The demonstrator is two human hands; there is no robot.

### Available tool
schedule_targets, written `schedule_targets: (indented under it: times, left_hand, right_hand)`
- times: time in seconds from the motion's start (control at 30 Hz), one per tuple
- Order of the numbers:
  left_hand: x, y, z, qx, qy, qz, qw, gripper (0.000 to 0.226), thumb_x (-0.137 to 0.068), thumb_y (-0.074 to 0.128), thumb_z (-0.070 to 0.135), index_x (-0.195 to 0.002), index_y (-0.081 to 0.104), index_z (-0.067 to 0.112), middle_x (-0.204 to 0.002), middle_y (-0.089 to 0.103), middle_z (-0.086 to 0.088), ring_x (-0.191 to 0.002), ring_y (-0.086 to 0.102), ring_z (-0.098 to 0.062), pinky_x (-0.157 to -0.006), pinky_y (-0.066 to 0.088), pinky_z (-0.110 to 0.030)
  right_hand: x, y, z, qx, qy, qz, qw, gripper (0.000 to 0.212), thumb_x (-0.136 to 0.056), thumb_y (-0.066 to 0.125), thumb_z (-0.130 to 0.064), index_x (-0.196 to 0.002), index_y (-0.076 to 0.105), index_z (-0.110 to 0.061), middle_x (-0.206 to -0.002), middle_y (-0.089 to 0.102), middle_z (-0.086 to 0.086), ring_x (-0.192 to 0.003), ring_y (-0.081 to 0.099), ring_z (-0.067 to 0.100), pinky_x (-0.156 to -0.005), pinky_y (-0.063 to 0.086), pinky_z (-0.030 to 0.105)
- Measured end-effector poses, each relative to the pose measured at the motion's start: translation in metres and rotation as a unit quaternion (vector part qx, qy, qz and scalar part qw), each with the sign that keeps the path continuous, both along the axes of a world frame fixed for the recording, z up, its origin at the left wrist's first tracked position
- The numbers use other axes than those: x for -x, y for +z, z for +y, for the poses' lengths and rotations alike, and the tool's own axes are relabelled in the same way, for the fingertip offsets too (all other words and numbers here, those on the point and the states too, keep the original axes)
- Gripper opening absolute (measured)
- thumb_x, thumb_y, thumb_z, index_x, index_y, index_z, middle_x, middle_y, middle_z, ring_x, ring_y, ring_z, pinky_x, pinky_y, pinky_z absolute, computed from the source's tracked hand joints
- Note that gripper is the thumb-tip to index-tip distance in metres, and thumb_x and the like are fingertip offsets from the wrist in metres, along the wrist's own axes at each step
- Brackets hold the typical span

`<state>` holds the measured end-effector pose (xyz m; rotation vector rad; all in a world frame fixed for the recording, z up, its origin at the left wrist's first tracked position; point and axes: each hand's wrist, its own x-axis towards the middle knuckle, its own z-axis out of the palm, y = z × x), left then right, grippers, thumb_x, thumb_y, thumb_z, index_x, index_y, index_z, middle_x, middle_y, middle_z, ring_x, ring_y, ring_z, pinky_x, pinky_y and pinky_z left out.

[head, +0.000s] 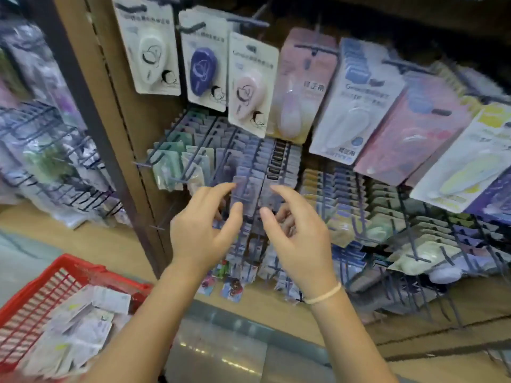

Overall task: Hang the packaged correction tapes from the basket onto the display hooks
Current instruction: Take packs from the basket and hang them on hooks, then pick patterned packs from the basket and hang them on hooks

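Both hands are raised at the middle row of display hooks [250, 172] on the brown pegboard. My left hand [199, 230] and my right hand [298, 239] face each other with index fingers and thumbs curled. Between them they pinch the side edges of a clear packaged correction tape [250, 197] at the front of the hooks; blur hides exactly how it sits on the wire. Low on the left stands the red basket [83, 268], holding several more packaged correction tapes [83, 322].
Larger carded correction tapes [250, 81] hang in the row above, angling out over the hands. Packed rows of small packs [356, 205] fill the hooks to the right. A wire rack of bagged goods [55, 161] stands at the left, past a dark shelf post [91, 114].
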<state>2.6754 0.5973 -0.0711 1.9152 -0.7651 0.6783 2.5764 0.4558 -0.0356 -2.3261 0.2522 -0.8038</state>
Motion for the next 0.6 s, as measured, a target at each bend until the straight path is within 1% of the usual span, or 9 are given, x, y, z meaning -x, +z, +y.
schedule_targets:
  times: [0.1, 0.17, 0.23, 0.3, 0.37, 0.43, 0.47, 0.53, 0.6]
  left_hand:
    - [-0.008, -0.075, 0.064, -0.022, 0.087, 0.100, 0.991, 0.035, -0.098, 0.052, 0.037, -0.115, 0.072, 0.013, -0.094, 0.066, 0.000, -0.079, 0.063, -0.016, -0.064, 0.047, -0.028]
    - [-0.008, -0.137, 0.117, -0.079, 0.161, 0.182, 0.967, 0.037, -0.094, 0.052, 0.040, -0.113, 0.072, 0.015, -0.097, 0.066, -0.003, -0.082, 0.067, -0.025, -0.060, 0.050, -0.036]
    - [0.000, -0.202, 0.174, -0.145, 0.209, 0.249, 0.934, 0.043, -0.090, 0.051, 0.041, -0.113, 0.072, 0.012, -0.103, 0.067, -0.008, -0.089, 0.068, -0.033, -0.061, 0.053, -0.037]
    - [0.018, -0.266, 0.231, -0.190, 0.248, 0.311, 0.898, 0.053, -0.087, 0.051, 0.042, -0.119, 0.069, 0.004, -0.112, 0.066, -0.017, -0.099, 0.067, -0.039, -0.070, 0.056, -0.043]
    - [0.043, -0.325, 0.283, -0.214, 0.303, 0.375, 0.849, 0.063, -0.085, 0.052, 0.043, -0.129, 0.060, -0.002, -0.128, 0.061, -0.026, -0.115, 0.061, -0.045, -0.087, 0.057, -0.055]
    - [0.067, -0.369, 0.320, -0.221, 0.350, 0.420, 0.808, 0.074, -0.084, 0.051, 0.045, -0.138, 0.051, -0.005, -0.144, 0.051, -0.030, -0.132, 0.050, -0.048, -0.103, 0.047, -0.063]
    - [0.075, -0.385, 0.332, -0.220, 0.372, 0.431, 0.792, 0.079, -0.084, 0.050, 0.046, -0.143, 0.047, -0.006, -0.151, 0.045, -0.031, -0.138, 0.045, -0.049, -0.109, 0.042, -0.064]
    - [0.083, -0.404, 0.343, -0.204, 0.401, 0.446, 0.774, 0.087, -0.084, 0.049, 0.050, -0.151, 0.037, -0.004, -0.160, 0.032, -0.029, -0.145, 0.036, -0.047, -0.115, 0.034, -0.061]
    - [0.084, -0.417, 0.343, -0.180, 0.421, 0.452, 0.766, 0.091, -0.086, 0.047, 0.052, -0.156, 0.030, -0.002, -0.166, 0.022, -0.025, -0.152, 0.027, -0.043, -0.120, 0.026, -0.058]
  right_hand:
    - [-0.043, -0.059, 0.044, -0.039, 0.076, 0.101, 0.991, 0.036, -0.097, 0.057, -0.045, -0.129, 0.059, -0.028, -0.092, 0.056, -0.008, -0.074, 0.058, 0.012, -0.069, 0.051, 0.036]
    - [-0.070, -0.116, 0.083, -0.053, 0.128, 0.182, 0.974, 0.039, -0.095, 0.058, -0.046, -0.127, 0.060, -0.024, -0.099, 0.059, -0.007, -0.081, 0.059, 0.008, -0.076, 0.052, 0.035]
    - [-0.090, -0.182, 0.124, -0.052, 0.185, 0.258, 0.947, 0.051, -0.090, 0.057, -0.054, -0.128, 0.060, -0.019, -0.113, 0.061, -0.003, -0.093, 0.062, 0.013, -0.087, 0.051, 0.034]
    - [-0.104, -0.249, 0.163, -0.030, 0.243, 0.344, 0.906, 0.056, -0.091, 0.061, -0.052, -0.133, 0.057, -0.015, -0.126, 0.058, 0.004, -0.114, 0.059, 0.022, -0.098, 0.046, 0.036]
    - [-0.113, -0.312, 0.201, -0.015, 0.288, 0.428, 0.857, 0.056, -0.093, 0.067, -0.042, -0.137, 0.054, -0.011, -0.136, 0.053, 0.011, -0.127, 0.051, 0.027, -0.105, 0.038, 0.033]
    - [-0.117, -0.365, 0.230, -0.016, 0.305, 0.469, 0.829, 0.052, -0.090, 0.073, -0.029, -0.133, 0.055, -0.004, -0.131, 0.053, 0.018, -0.122, 0.053, 0.033, -0.100, 0.036, 0.029]
    - [-0.121, -0.390, 0.243, -0.010, 0.309, 0.478, 0.822, 0.053, -0.088, 0.076, -0.024, -0.131, 0.056, -0.001, -0.128, 0.054, 0.020, -0.119, 0.055, 0.035, -0.097, 0.035, 0.030]
    - [-0.128, -0.433, 0.266, -0.016, 0.310, 0.497, 0.810, 0.055, -0.085, 0.078, -0.021, -0.130, 0.054, -0.001, -0.126, 0.054, 0.020, -0.117, 0.055, 0.034, -0.096, 0.036, 0.032]
    - [-0.140, -0.466, 0.286, -0.076, 0.269, 0.512, 0.812, 0.057, -0.083, 0.081, -0.023, -0.127, 0.052, -0.002, -0.122, 0.053, 0.010, -0.110, 0.055, 0.025, -0.095, 0.041, 0.030]
